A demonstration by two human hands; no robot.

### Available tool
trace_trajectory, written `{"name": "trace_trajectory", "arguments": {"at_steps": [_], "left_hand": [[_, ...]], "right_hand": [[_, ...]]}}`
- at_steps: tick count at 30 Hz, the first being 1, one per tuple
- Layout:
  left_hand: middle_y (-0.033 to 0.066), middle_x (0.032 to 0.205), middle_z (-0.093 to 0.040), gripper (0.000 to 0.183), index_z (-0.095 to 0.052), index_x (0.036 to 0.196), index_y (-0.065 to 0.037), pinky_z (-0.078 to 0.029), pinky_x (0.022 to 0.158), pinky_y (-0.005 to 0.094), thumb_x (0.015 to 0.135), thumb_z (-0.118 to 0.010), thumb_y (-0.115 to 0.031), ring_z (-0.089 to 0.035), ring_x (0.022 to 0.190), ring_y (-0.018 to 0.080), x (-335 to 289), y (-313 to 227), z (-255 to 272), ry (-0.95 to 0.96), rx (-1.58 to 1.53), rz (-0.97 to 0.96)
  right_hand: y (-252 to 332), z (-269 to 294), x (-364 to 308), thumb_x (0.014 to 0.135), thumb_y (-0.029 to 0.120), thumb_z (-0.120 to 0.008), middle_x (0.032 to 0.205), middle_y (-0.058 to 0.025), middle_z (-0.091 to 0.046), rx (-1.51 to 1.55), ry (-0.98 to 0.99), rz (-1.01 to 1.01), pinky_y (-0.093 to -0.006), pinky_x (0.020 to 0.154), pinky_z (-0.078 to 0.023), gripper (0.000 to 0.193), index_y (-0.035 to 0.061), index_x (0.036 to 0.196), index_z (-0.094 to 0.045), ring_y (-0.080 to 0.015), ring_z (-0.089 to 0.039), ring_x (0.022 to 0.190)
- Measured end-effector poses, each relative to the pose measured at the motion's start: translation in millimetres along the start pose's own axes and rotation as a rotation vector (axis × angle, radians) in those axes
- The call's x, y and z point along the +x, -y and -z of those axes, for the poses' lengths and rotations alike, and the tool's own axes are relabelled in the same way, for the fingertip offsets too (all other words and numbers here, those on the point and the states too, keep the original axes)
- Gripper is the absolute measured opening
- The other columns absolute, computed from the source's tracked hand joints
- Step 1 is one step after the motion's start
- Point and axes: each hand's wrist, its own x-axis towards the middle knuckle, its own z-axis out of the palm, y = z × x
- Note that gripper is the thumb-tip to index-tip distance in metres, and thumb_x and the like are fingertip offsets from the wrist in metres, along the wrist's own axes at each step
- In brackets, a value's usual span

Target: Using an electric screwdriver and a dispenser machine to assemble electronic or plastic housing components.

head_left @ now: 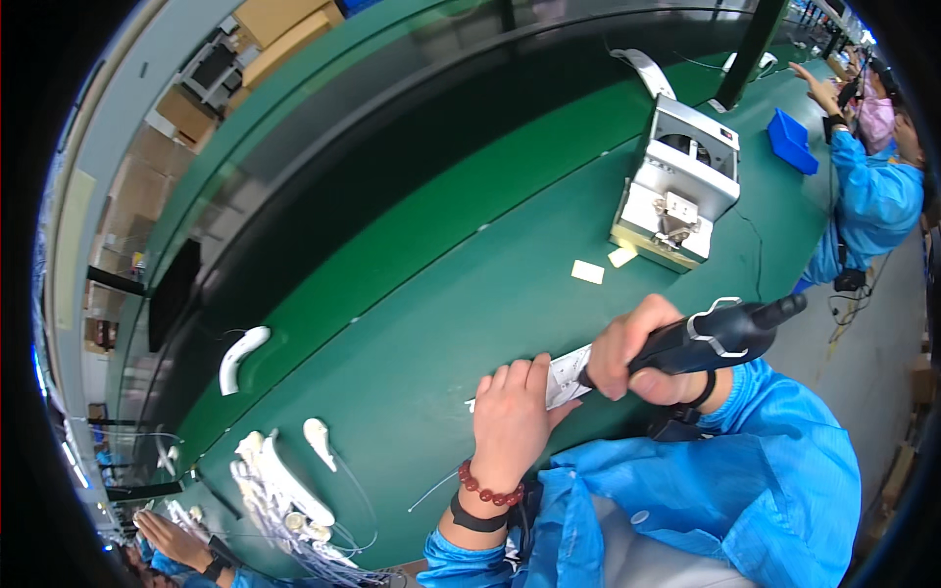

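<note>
My right hand (632, 351) is wrapped round a black electric screwdriver (701, 343) with a wire hanging loop at its rear. The tool lies nearly level, and its tip points left at a white plastic part (566, 376) on the green bench. Whether the tip touches a screw is hidden by my fingers. My left hand (513, 416) covers the left end of that part and holds it down, fingers together over it and thumb along the near side. A thin white cable (431, 492) lies beside my left wrist.
Beyond my hands stands a grey and white machine (681, 186), with small yellow paper pieces (588, 271) beside it. A blue bin (792, 142) sits at far right, near a co-worker (867, 196). White curved parts and bundled cables (279, 490) lie at left, near another person's hand (174, 539).
</note>
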Motion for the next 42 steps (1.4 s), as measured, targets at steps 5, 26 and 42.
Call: {"name": "trace_trajectory", "arguments": {"at_steps": [5,26,42], "left_hand": [[0.0073,0.1,-0.061,0.066,-0.06,0.118,-0.006,-0.042,0.084,0.0402,0.062,-0.087,-0.027,-0.057,0.095,0.0266,45.5,40.4,41.8,-0.247,0.288,-0.016],[0.0079,0.126,-0.064,0.032,-0.068,0.114,-0.015,-0.055,0.087,0.0462,0.086,-0.055,-0.01,-0.062,0.114,0.0279,83.0,347.7,93.5,-0.134,0.91,0.532],[0.0174,0.088,-0.061,0.027,-0.055,0.096,-0.004,-0.048,0.073,0.049,0.077,-0.07,-0.014,-0.061,0.08,0.0388,5.4,31.7,81.4,-0.089,0.59,0.179]], "right_hand": [[-16.7,6.1,-14.5,0.093,0.01,-0.064,0.068,-0.0086,-0.056,0.127,-0.068,0.041,-0.0341,0.057,-0.05,0.024,0.0037,0.103,-0.043,-0.0181,-0.059,0.059],[-33.6,-3.3,-16.4,0.091,0.003,-0.066,0.072,-0.0047,-0.056,0.031,0.036,-0.367,-0.0284,0.055,-0.048,0.016,0.0043,0.098,-0.05,-0.0126,-0.061,0.063],[20.4,13.7,-10.5,0.092,0.009,-0.065,0.069,-0.003,-0.058,-0.11,-0.058,-0.058,-0.0273,0.053,-0.046,0.016,0.0049,0.095,-0.05,-0.0106,-0.056,0.055]]}}
